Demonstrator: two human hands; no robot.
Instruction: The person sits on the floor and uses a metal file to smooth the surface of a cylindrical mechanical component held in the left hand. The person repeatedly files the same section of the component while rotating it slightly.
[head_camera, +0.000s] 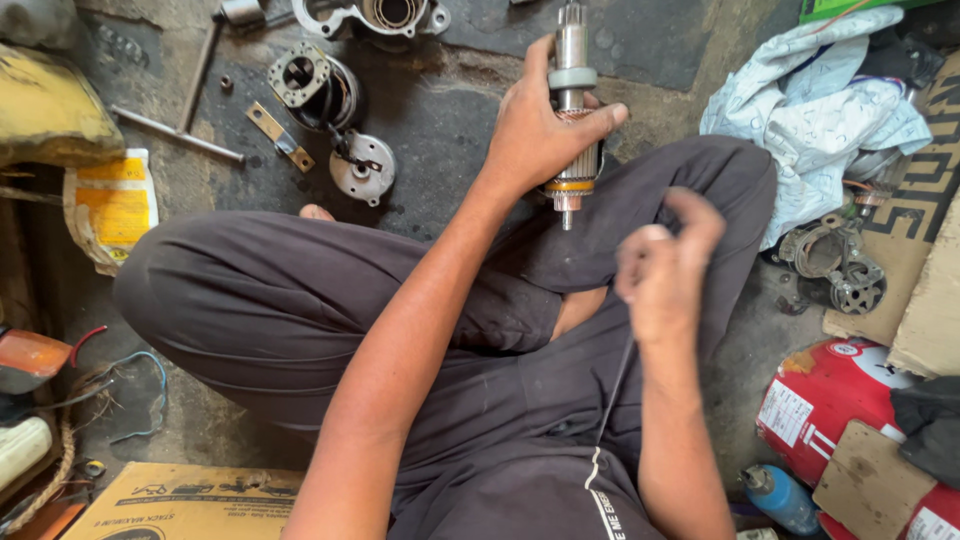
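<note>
Left hand (545, 130) is wrapped tight around a motor armature (572, 110), held upright over the knee; right hand (665, 270) pinches a thin wire-like strip (615, 385), hard to tell exactly. A loose grip could drop the armature onto the gritty floor (450, 120) and probably ding the shaft.

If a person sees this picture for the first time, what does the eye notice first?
First, the left hand, top centre, gripping an upright motor armature with a steel shaft, above crossed legs in dark trousers. Next, the right hand, blurred, pinching something small I cannot identify. Dismantled motor parts lie on the dirty floor at upper left, and a crumpled pale cloth at upper right.
</note>
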